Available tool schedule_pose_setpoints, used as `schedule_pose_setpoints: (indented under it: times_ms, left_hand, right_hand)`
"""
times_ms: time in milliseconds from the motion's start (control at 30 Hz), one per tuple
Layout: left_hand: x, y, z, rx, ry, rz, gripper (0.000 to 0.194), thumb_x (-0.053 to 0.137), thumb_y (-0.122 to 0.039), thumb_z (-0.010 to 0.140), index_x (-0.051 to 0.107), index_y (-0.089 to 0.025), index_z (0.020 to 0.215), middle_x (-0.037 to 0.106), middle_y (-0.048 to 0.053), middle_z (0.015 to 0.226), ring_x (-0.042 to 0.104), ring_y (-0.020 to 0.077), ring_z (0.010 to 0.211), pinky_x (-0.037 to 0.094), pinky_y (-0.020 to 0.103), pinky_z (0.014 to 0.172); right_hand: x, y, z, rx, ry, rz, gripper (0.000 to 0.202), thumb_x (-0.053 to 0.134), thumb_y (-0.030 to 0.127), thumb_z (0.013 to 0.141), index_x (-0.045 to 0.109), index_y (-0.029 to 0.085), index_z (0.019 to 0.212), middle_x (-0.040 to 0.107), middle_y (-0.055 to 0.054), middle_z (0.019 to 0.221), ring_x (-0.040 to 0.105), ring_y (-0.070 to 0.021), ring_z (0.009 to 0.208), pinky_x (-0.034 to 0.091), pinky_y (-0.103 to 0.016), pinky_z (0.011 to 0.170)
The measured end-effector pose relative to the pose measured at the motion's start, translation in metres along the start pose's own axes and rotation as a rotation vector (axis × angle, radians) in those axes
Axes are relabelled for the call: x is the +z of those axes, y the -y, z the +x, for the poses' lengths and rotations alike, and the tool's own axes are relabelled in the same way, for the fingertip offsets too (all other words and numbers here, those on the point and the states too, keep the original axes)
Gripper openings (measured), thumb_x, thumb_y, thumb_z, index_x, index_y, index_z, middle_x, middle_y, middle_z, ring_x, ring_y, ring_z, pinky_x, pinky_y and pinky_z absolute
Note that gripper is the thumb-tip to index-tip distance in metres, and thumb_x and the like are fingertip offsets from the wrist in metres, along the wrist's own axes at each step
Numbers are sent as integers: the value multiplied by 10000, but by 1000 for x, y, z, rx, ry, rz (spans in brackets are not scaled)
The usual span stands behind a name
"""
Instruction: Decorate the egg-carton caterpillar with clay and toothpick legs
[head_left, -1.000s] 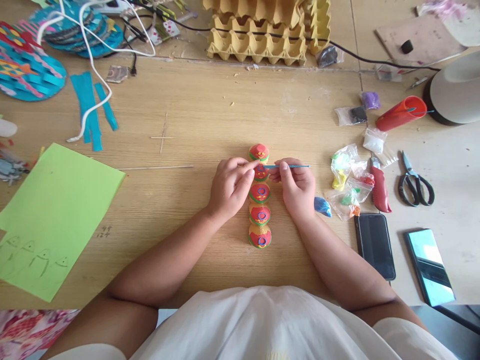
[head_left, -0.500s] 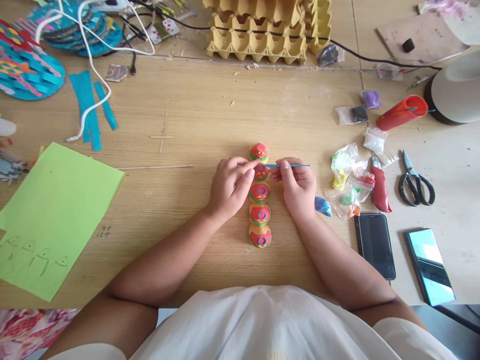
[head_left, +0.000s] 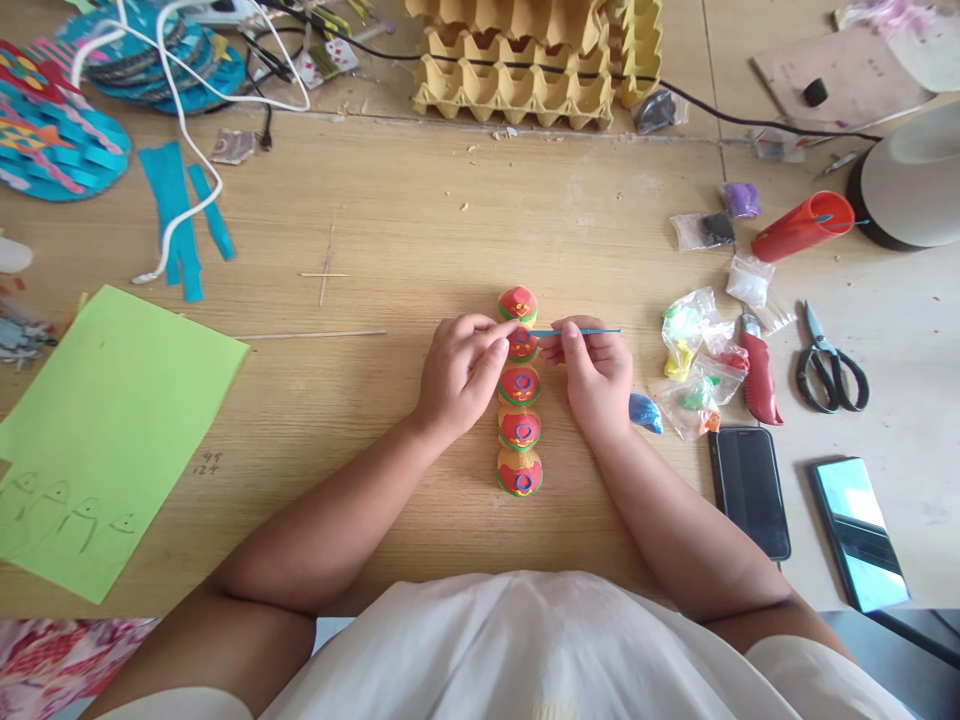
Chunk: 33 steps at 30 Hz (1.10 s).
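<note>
A strip of egg-carton cups (head_left: 519, 430) stands upright in line in front of me, coated with red clay and edged in green. Blue clay rings and small yellow pieces decorate the cups. My left hand (head_left: 466, 370) grips the strip near the second cup from the far end, index fingertip and thumb against it. Between the thumb and fingers of my right hand (head_left: 598, 375) is a thin blue clay modelling tool (head_left: 592, 331). Its tip points left, at the second cup's top. The fingers partly cover that cup.
On the right are clay bags (head_left: 694, 330), a red-handled knife (head_left: 762, 375), scissors (head_left: 831, 365), two phones (head_left: 750, 490) and a red cup (head_left: 784, 235). Green paper (head_left: 120, 420) and a thin stick (head_left: 322, 334) lie left. Egg trays (head_left: 517, 80) stand behind, crossed by a black cable.
</note>
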<state>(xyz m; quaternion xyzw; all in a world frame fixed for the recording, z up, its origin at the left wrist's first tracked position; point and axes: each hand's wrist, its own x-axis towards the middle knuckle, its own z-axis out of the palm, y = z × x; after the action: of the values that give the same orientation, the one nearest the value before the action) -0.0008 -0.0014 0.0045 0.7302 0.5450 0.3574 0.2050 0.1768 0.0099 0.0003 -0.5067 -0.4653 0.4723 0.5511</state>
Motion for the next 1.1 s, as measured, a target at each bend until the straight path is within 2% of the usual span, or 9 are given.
schedule_pose_setpoints:
  times_ms: [433,800,1100]
  left_hand:
    - [0,0,0,-11,7,14,541,290,-495,1081,725,-245,1283,687,85,1138,611,216,1079,432,373,1026]
    - [1,1,0,-6,3,7,516,307,-477,1084,720,-248,1291,682,84,1139,612,213,1082,436,372,1030]
    - [0,0,-1,-8,3,0,521,302,-482,1083,719,-249,1291,678,83,1140,606,217,1085,431,374,1033]
  right_hand:
    - [0,0,0,-1,8,-22,344,673,587,908,676,244,937,741,0,729,708,-164,667,612,-325,654]
    - [0,2,-5,-83,66,-104,309,635,545,954,695,242,973,780,-24,839,719,-160,723,611,-315,690]
    - [0,2,-2,-42,6,-60,341,652,578,929,684,239,958,772,-21,818,723,-164,717,618,-329,705]
